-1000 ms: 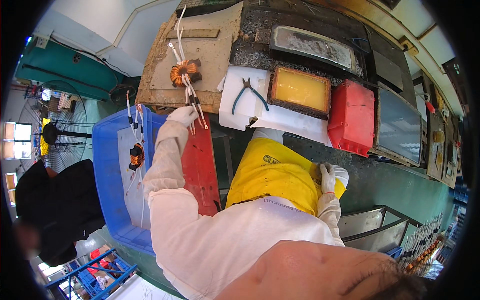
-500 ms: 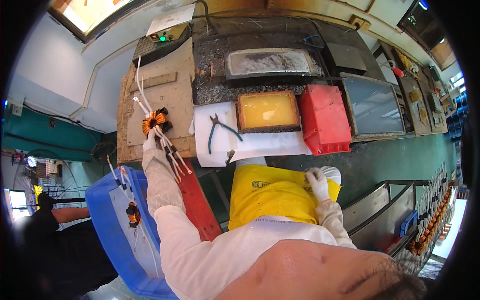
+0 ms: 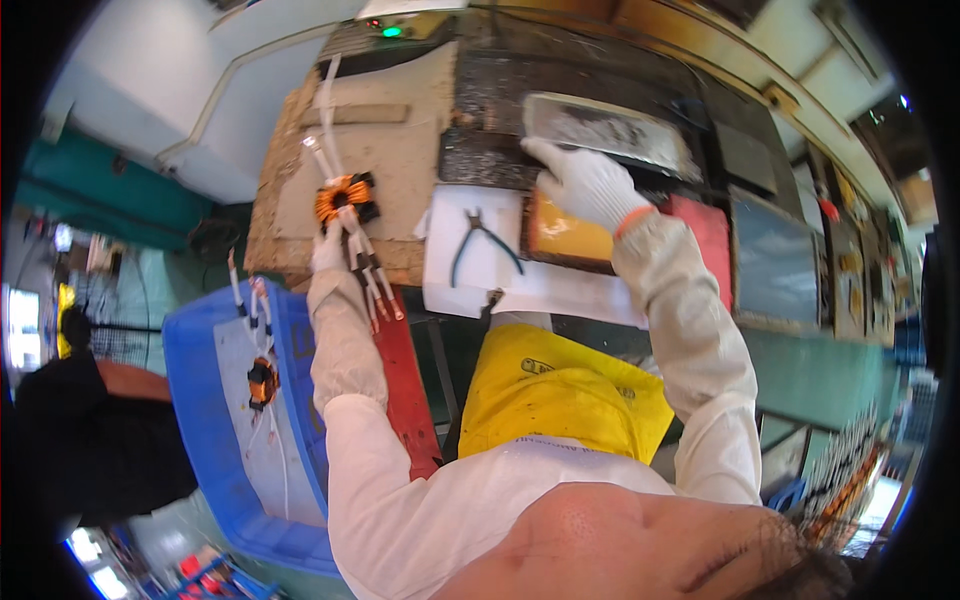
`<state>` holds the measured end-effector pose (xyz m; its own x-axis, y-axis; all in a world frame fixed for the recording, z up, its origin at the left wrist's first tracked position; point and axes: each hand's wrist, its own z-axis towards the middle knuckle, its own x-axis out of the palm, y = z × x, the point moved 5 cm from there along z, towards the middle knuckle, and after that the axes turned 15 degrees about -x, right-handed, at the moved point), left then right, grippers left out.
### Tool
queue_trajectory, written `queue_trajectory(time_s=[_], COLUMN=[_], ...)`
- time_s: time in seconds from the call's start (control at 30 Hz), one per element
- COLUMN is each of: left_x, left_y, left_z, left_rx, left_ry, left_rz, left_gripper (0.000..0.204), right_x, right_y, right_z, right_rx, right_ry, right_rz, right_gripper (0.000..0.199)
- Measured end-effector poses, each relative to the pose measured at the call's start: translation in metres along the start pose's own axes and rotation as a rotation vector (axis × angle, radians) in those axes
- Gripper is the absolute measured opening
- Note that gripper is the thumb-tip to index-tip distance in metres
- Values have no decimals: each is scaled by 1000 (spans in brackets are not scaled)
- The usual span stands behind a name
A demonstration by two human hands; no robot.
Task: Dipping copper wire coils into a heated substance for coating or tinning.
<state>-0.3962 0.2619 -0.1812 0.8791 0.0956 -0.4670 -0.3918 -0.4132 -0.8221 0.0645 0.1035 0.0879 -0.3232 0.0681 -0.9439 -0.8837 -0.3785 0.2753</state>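
My left hand, in a white glove, pinches a copper-wound toroidal coil at its near side. The coil lies over the tan board at the left of the bench, with white leads running away from it and toward me. My right hand, also gloved, is held above the yellow-filled tray, its fingers apart and pointing left toward the near left corner of the silvery-topped rectangular pot. I see nothing in it. Green-handled cutters lie spread on white paper between the hands.
A blue bin at lower left holds another coil. A red container stands right of the tray, partly behind my right arm. A grey-topped panel is farther right. Wired coils line a rack at lower right.
My right hand has risen from the yellow apron on my lap to above the tray, by the pot. My left hand stays at the coil. The whole view has shifted and tilted.
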Motion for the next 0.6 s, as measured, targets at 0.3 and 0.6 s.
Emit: queue_trajectory(time_s=[0.3, 0.6], left_x=[7, 32], left_y=[5, -21], left_z=[48, 34], left_rx=[-440, -416], left_ry=[-28, -65], left_rz=[-136, -197], left_gripper=[80, 84], right_x=[60, 86], right_y=[141, 89], right_z=[-75, -208], right_rx=[-461, 237], right_ry=[324, 377], right_rz=[339, 629], right_gripper=[36, 34])
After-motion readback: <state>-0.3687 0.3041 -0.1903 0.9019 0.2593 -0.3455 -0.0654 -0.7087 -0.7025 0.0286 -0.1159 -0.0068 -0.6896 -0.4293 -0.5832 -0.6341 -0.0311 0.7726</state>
